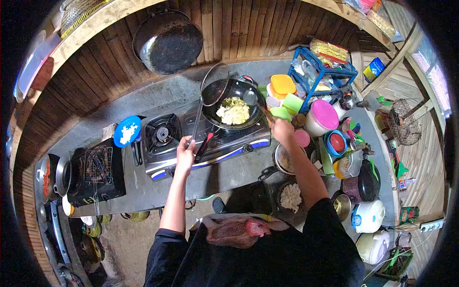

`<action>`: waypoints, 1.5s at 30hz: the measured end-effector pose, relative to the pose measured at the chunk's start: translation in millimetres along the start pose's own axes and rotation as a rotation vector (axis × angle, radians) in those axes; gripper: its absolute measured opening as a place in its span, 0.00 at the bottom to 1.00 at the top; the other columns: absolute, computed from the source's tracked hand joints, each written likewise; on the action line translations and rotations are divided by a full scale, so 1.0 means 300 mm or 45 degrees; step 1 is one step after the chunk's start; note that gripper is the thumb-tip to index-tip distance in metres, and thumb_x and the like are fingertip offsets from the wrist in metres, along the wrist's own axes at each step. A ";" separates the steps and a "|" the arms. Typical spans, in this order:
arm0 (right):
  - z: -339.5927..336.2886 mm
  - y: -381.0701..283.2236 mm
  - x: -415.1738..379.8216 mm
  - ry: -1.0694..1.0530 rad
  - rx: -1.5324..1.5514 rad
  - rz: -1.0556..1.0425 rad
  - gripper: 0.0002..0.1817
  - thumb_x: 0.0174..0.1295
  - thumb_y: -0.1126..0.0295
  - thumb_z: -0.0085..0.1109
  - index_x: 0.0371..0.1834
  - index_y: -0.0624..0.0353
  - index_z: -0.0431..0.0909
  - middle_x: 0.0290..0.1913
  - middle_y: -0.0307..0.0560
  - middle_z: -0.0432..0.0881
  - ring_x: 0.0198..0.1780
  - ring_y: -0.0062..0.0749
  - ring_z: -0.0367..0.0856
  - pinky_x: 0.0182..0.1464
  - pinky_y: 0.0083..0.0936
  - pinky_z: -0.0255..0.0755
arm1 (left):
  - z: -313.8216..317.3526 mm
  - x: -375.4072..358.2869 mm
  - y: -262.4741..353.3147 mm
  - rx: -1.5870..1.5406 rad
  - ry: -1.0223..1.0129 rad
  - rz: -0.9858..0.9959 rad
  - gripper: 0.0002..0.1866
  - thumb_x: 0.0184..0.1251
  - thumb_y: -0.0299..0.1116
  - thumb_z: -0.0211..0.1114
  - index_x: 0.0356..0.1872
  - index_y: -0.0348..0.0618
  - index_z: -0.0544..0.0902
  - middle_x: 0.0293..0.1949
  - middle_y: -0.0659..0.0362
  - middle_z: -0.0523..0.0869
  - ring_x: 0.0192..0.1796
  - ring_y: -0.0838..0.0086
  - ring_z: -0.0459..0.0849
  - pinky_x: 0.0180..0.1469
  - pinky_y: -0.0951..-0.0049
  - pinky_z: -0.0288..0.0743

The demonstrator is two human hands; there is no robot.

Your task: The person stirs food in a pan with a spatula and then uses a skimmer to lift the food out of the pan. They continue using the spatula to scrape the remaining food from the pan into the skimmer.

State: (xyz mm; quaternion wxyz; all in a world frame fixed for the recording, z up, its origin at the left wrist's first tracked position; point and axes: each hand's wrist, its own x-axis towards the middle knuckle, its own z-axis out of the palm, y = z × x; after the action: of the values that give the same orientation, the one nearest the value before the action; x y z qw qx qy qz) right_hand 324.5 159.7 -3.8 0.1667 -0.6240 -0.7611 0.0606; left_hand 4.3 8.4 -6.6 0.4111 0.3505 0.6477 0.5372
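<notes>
A dark wok point(224, 125) sits on the right burner of the gas stove point(191, 125), with pale yellow crumbly food point(233, 112) in it. My left hand point(185, 150) is closed around the long handle of a round wire strainer point(200, 115), whose hoop reaches over the wok's left rim. Just right of that hand is the wok's red and black handle point(204, 146). My right hand point(281, 129) grips a spatula by its brownish handle; the spatula's blade point(250, 97) is inside the wok, at the right of the food.
A blue plate point(119, 138) with white bits lies left of the stove, beside the bare left burner point(163, 133). Plastic tubs, a pink-lidded container point(323, 116) and a blue rack point(306, 76) crowd the right. A large pan point(169, 43) hangs on the wall.
</notes>
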 end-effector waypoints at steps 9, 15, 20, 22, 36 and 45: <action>0.004 -0.048 -0.018 -0.618 0.844 0.292 0.18 0.59 0.66 0.54 0.48 0.67 0.75 0.20 0.41 0.75 0.17 0.18 0.71 0.15 0.22 0.63 | 0.017 0.016 -0.017 -0.034 -0.046 0.014 0.08 0.65 0.33 0.55 0.43 0.47 0.74 0.17 0.67 0.70 0.17 0.85 0.64 0.18 0.81 0.55; 0.000 -0.041 -0.028 -0.195 0.584 -0.098 0.16 0.53 0.66 0.58 0.46 0.59 0.78 0.37 0.58 0.80 0.39 0.48 0.80 0.42 0.32 0.72 | 0.009 0.014 -0.015 -0.076 -0.039 0.039 0.08 0.65 0.32 0.55 0.44 0.46 0.74 0.17 0.66 0.71 0.18 0.84 0.64 0.19 0.81 0.55; 0.005 -0.044 -0.055 -0.272 0.521 -0.134 0.16 0.53 0.65 0.57 0.45 0.57 0.78 0.34 0.59 0.80 0.38 0.48 0.80 0.41 0.35 0.72 | 0.000 0.019 -0.024 -0.089 -0.018 0.050 0.08 0.65 0.31 0.54 0.44 0.46 0.74 0.18 0.66 0.71 0.18 0.85 0.64 0.18 0.81 0.54; -0.038 -0.074 -0.076 -0.270 0.409 -0.078 0.16 0.54 0.65 0.56 0.45 0.56 0.79 0.34 0.58 0.80 0.38 0.49 0.79 0.41 0.37 0.72 | 0.003 0.014 -0.018 -0.057 -0.005 0.053 0.08 0.66 0.32 0.53 0.44 0.47 0.73 0.17 0.68 0.69 0.17 0.86 0.64 0.17 0.83 0.56; 0.046 -0.010 -0.021 -0.148 0.081 0.044 0.16 0.55 0.65 0.53 0.46 0.56 0.77 0.34 0.60 0.80 0.40 0.55 0.78 0.44 0.41 0.71 | 0.010 0.000 -0.018 -0.051 -0.019 0.001 0.08 0.65 0.32 0.54 0.44 0.48 0.75 0.17 0.67 0.70 0.17 0.85 0.63 0.18 0.82 0.53; 0.072 -0.014 -0.001 0.127 0.427 -0.130 0.13 0.56 0.67 0.52 0.40 0.63 0.78 0.32 0.63 0.79 0.36 0.56 0.79 0.41 0.41 0.72 | -0.004 -0.006 0.012 -0.049 0.000 -0.003 0.08 0.65 0.31 0.54 0.44 0.47 0.74 0.17 0.67 0.70 0.18 0.85 0.64 0.19 0.81 0.55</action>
State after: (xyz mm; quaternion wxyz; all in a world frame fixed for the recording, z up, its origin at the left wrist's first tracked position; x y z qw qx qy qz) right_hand 313.6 160.9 -23.0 0.3086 -0.5502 -0.7618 0.1472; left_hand 4.0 6.9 -2.7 0.4185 0.3417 0.6375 0.5493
